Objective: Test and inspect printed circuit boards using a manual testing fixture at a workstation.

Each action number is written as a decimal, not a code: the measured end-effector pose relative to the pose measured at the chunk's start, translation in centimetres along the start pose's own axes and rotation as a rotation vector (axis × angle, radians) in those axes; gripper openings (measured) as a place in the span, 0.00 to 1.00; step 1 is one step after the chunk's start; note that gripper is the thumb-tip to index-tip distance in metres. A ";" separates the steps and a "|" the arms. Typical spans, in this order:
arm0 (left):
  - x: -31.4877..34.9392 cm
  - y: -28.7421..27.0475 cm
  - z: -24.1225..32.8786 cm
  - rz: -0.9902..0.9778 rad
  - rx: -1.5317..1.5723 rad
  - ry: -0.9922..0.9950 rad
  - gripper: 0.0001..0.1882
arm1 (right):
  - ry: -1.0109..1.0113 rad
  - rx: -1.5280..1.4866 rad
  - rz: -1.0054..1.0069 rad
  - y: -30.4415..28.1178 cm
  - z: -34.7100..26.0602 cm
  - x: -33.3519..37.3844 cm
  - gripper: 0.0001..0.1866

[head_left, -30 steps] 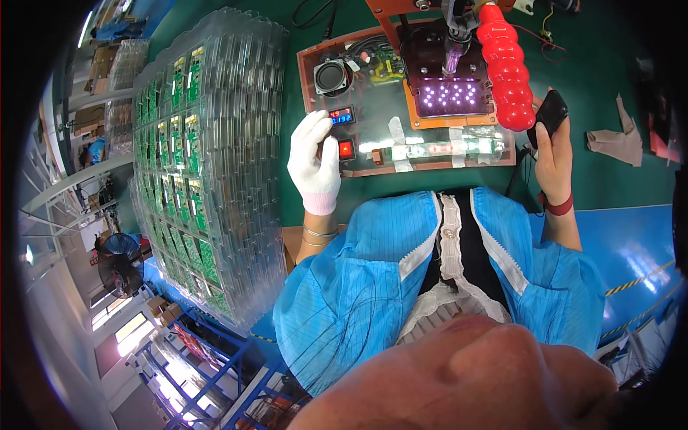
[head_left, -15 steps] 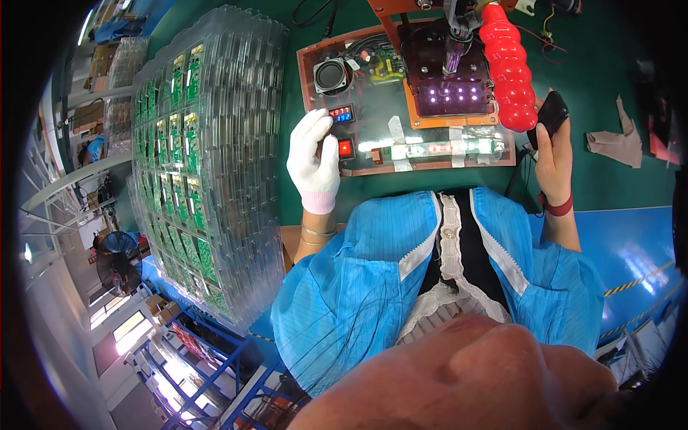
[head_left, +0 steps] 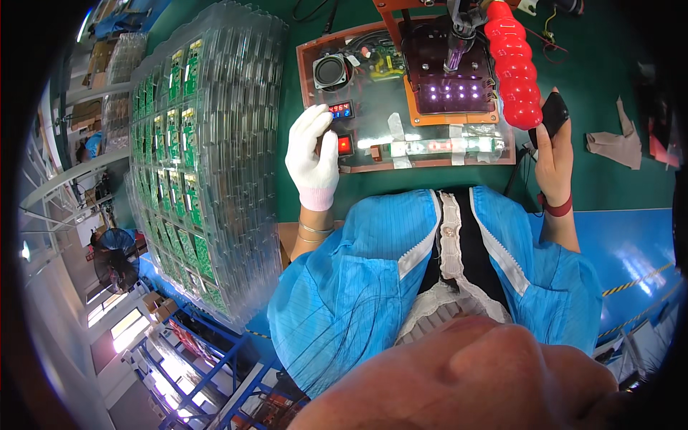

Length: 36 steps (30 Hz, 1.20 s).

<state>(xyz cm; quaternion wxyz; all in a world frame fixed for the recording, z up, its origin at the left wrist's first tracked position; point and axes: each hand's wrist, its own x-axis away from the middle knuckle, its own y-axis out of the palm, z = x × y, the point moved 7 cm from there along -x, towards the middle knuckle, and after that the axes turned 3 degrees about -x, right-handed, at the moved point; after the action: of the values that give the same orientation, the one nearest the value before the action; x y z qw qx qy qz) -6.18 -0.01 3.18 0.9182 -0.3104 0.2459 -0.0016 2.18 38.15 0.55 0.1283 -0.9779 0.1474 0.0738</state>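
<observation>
My left hand (head_left: 313, 154), in a white glove, rests at the left side of a flat test fixture (head_left: 373, 136) with a reddish frame and a clear top. Its thumb stands apart from the fingers, and nothing shows in it. By the fingers are a small digital meter (head_left: 342, 110) and a red-lit switch (head_left: 345, 145). My bare right hand (head_left: 555, 161) is closed round a black, flat handheld object (head_left: 553, 116), whose exact kind I cannot tell. Just left of that object hangs the ribbed red handle (head_left: 514, 68) of the press (head_left: 451, 86), which carries lit white lamps.
A tall stack of clear plastic trays (head_left: 244, 143) with green circuit boards (head_left: 190, 129) stands at the left. A round speaker (head_left: 330, 72) sits in the fixture's far left corner. On the green table (head_left: 609, 186), a beige cloth scrap (head_left: 618, 142) lies at the right.
The red handle has shifted slightly right and up. The meter's reading has changed. My left hand has moved very little, and my right hand keeps its hold on the black object.
</observation>
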 end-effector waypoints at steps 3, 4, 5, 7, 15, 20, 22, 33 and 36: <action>0.0 0.0 0.0 0.000 0.000 -0.007 0.15 | -0.006 0.036 -0.007 0.0 -0.2 -0.1 0.29; 0.0 0.0 0.0 0.001 -0.001 -0.007 0.15 | -0.008 0.043 -0.010 0.0 -0.2 -0.1 0.29; 0.0 0.0 -0.1 0.001 0.001 -0.009 0.15 | -0.006 0.045 -0.009 0.0 -0.1 0.0 0.29; 0.0 0.0 0.0 0.002 -0.003 0.000 0.16 | -0.008 0.059 -0.004 -0.1 0.0 0.3 0.29; 0.0 -0.1 0.1 0.010 0.018 0.022 0.15 | 0.522 -0.933 0.032 -0.7 2.8 -0.3 0.27; 0.2 -0.5 1.9 0.022 0.009 0.124 0.15 | 0.057 -0.016 -0.161 -0.8 -3.0 0.6 0.26; 0.2 -0.2 3.0 0.010 -0.015 0.194 0.14 | -0.231 0.216 -0.310 1.3 -5.4 1.6 0.22; 0.4 2.9 6.3 -0.202 -0.080 0.374 0.16 | -0.628 0.525 -0.435 6.5 -7.6 2.7 0.27; 0.5 4.0 6.6 -0.254 -0.070 0.404 0.16 | -0.626 0.581 -0.483 6.9 -7.9 3.0 0.24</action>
<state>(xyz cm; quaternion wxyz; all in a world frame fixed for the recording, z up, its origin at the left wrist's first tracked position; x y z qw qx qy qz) -3.36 6.86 5.22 0.8317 -0.3637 0.3832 -0.1708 3.70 28.83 6.02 0.4475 -0.8388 -0.1146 0.2882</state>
